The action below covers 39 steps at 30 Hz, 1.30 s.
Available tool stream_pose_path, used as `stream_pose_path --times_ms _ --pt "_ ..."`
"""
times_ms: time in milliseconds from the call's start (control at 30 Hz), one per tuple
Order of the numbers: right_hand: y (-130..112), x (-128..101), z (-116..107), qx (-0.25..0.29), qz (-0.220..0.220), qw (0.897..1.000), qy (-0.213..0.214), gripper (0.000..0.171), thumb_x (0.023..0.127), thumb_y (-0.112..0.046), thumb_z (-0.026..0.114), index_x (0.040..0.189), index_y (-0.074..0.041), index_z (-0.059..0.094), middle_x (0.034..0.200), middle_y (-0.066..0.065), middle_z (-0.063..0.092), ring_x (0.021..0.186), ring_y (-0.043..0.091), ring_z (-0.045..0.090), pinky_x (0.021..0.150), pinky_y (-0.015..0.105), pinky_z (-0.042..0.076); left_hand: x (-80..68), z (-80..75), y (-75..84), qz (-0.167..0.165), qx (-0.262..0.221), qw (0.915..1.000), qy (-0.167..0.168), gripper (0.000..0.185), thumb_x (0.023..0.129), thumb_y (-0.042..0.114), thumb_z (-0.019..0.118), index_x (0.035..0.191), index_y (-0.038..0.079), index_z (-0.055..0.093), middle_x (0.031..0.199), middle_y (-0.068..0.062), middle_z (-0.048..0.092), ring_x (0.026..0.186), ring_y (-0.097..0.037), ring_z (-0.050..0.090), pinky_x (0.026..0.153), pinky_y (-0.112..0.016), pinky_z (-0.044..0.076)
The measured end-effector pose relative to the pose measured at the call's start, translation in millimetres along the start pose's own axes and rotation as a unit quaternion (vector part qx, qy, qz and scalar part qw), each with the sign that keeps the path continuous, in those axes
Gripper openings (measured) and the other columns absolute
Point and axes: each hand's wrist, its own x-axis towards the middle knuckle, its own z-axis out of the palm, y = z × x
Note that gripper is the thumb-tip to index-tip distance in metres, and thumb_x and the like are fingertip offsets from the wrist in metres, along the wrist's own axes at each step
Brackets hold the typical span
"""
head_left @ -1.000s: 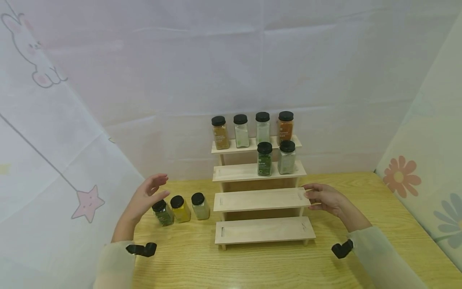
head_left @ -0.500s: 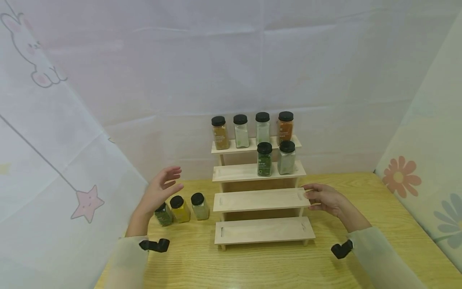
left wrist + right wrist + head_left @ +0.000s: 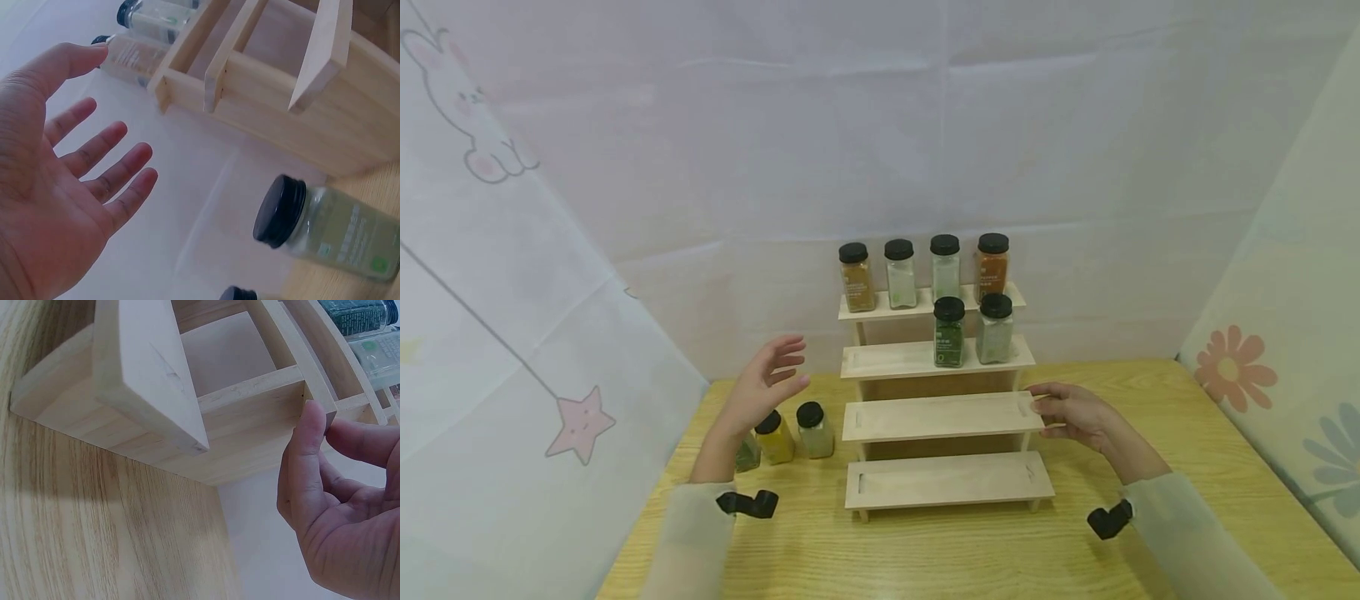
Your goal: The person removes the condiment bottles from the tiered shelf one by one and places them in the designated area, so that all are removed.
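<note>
**Spice rack: one hand steadying, one hovering**

My left hand (image 3: 767, 385) is up in the air at centre-left of the head view, fingers spread wide and holding nothing. Right under it, on the light wood-grain tabletop (image 3: 970, 550), sit three small glass spice jars with black lids: a dark green one (image 3: 747, 452) mostly hidden behind my wrist, a yellow one (image 3: 775, 437) and a pale greenish one (image 3: 815, 430). In the left wrist view the pale jar is at lower right, just beside the rack's base.

My right hand (image 3: 1075, 413) is at centre-right, fingers lightly curled with the tips touching the right end of the third step of the pale four-step wooden rack (image 3: 940, 417). It's more of a light hold than a real grip.

Six jars already stand on the top two steps; the lower two are bare.

My worries: those loose jars stand close together, so a sloppy reach could knock a neighbour over. The rack looks light too, so bumping it might topple the upper jars.
</note>
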Motion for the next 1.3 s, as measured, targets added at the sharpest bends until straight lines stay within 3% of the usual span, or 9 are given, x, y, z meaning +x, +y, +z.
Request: stream_pose_path --times_ms 133,533,733,1200,1300 --pt "1 0 0 0.007 -0.001 1.000 -0.005 0.065 0.103 -0.015 0.059 0.153 0.010 0.026 0.105 0.002 0.066 0.091 0.015 0.066 0.078 0.032 0.059 3.7 8.6 7.4 0.004 -0.009 0.9999 -0.004 0.062 0.097 0.017 0.071 0.152 0.021 0.042 0.154 -0.006 0.044 0.138 -0.035 0.046 0.114 -0.061 0.032" --pt "2 0 -1 0.001 -0.004 1.000 -0.006 0.068 0.103 -0.016 0.059 0.154 0.010 0.023 0.105 0.002 0.065 0.092 0.015 0.066 0.078 0.032 0.059 19.3 31.9 22.2 0.015 -0.036 0.9992 0.001 0.062 0.095 0.016 0.073 0.151 0.020 0.044 0.152 -0.010 0.047 0.136 -0.036 0.049 0.114 -0.060 0.034" --pt "2 0 0 -0.003 -0.003 1.000 -0.004 0.069 0.103 -0.017 0.060 0.154 0.010 0.023 0.106 0.002 0.064 0.092 0.015 0.065 0.080 0.034 0.059 28.1 42.5 27.5 0.018 -0.037 0.9991 -0.003 0.064 0.096 0.015 0.072 0.152 0.010 0.041 0.153 -0.017 0.045 0.135 -0.038 0.048 0.113 -0.061 0.034" --pt "-2 -2 2 -0.002 -0.003 1.000 0.000 0.068 0.102 -0.017 0.061 0.154 0.009 0.025 0.106 0.003 0.062 0.092 0.016 0.063 0.080 0.033 0.059 47.0 66.5 39.7 0.037 -0.052 0.9978 -0.017 0.065 0.094 0.013 0.073 0.151 0.008 0.042 0.150 -0.006 0.050 0.133 -0.032 0.050 0.113 -0.054 0.038" --pt "-2 -2 2 -0.001 -0.003 1.000 0.000 0.068 0.102 -0.017 0.061 0.154 0.009 0.025 0.105 0.003 0.061 0.091 0.016 0.063 0.080 0.033 0.059 51.0 71.8 41.8 0.041 -0.057 0.9973 -0.021 0.064 0.094 0.012 0.072 0.151 0.008 0.043 0.150 -0.009 0.050 0.133 -0.035 0.049 0.112 -0.054 0.038"
